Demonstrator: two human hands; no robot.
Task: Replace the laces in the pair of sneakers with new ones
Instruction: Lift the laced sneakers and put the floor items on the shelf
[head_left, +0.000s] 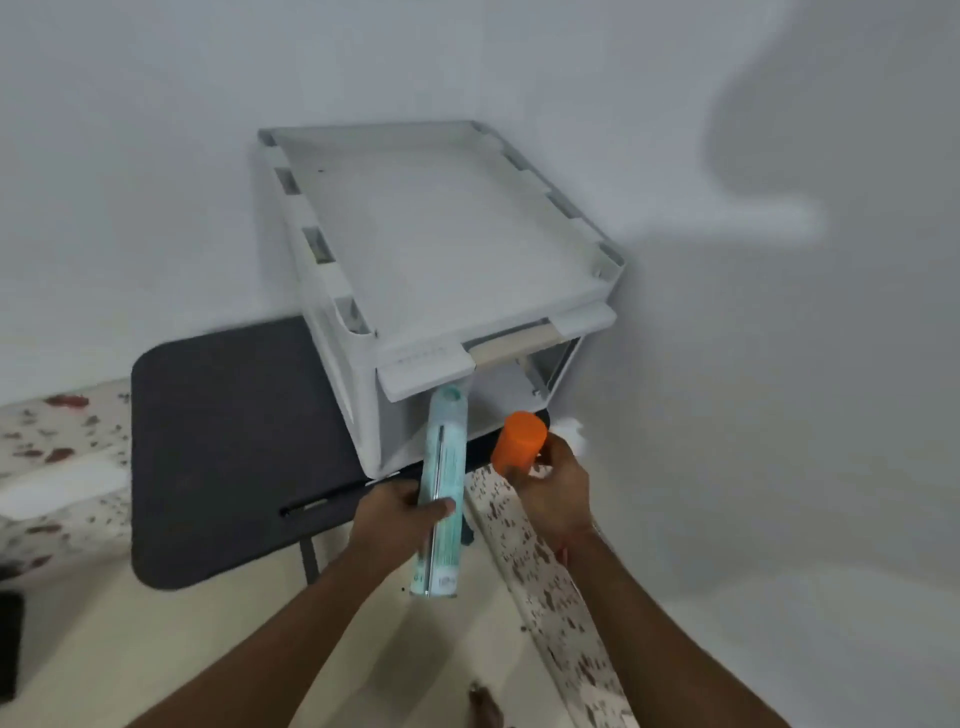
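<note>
My left hand (400, 512) grips a tall pale-green spray can (441, 493), tilted with its top pointing into the open front of a white plastic storage box (441, 249). My right hand (556, 488) holds an orange cap (519, 441) just right of the can, with something white partly hidden behind the fingers. No sneakers or laces are in view.
The storage box stands in a corner of white walls on a dark grey table (223, 447). A speckled skirting strip (540, 561) runs along the right wall. A dark object (10, 644) sits at the left edge. A bare foot (485, 706) shows at the bottom.
</note>
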